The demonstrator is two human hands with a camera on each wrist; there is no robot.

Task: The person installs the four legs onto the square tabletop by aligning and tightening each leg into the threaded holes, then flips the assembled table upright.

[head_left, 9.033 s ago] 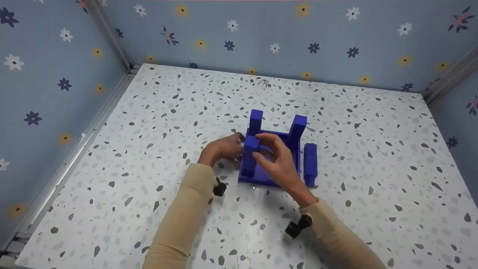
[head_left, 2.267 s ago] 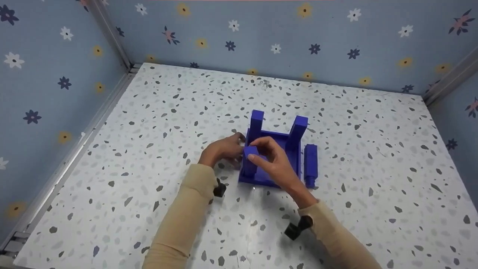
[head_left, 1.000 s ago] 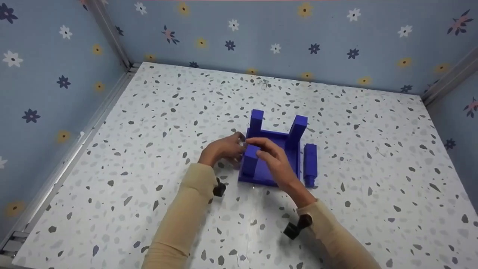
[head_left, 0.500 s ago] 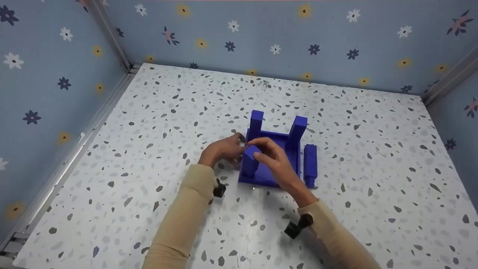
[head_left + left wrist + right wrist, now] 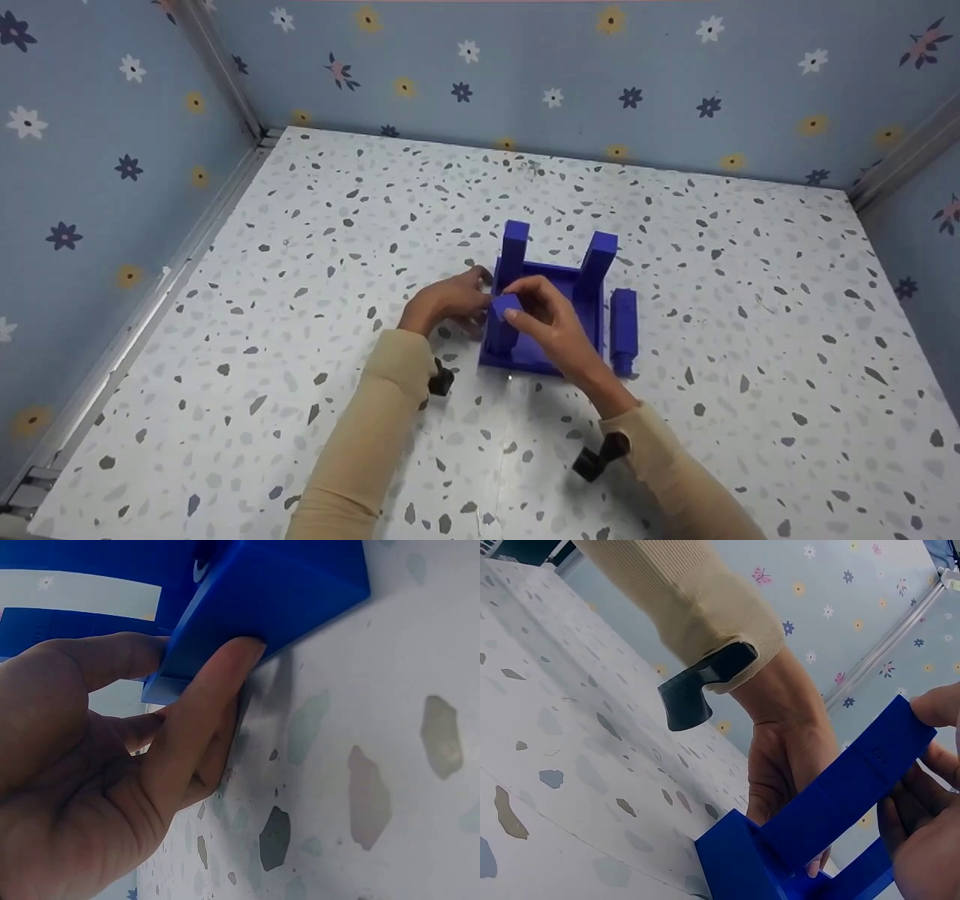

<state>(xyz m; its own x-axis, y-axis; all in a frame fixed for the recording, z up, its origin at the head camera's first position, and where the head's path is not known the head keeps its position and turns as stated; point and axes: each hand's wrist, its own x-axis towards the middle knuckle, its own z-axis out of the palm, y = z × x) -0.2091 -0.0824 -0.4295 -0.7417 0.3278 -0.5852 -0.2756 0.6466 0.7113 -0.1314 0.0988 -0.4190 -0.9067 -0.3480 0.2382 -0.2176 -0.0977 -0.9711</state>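
Observation:
A blue square tabletop (image 5: 540, 354) with a raised rim lies underside up, three square legs standing on it. My right hand (image 5: 553, 322) pinches the top of the near-left leg (image 5: 502, 336) between thumb and fingers; the right wrist view shows this leg (image 5: 840, 795) slanting up to the fingertips. At the left side my left hand (image 5: 450, 298) holds the tabletop's edge. In the left wrist view, its fingers touch the outer wall of the blue tabletop (image 5: 277, 592). The joint at the leg's foot is not clearly visible.
One loose blue leg (image 5: 624, 326) with a narrower end lies just right of the tabletop. The far-left leg (image 5: 514, 247) and far-right leg (image 5: 598, 262) stand upright. A flowered blue wall (image 5: 510, 67) bounds the speckled white table (image 5: 375, 195) at the back.
Compared with 9 seconds ago, the near-left leg's top sits lower. Over the last second that leg has turned, with the right fingers shifting around its top. The left hand stays put.

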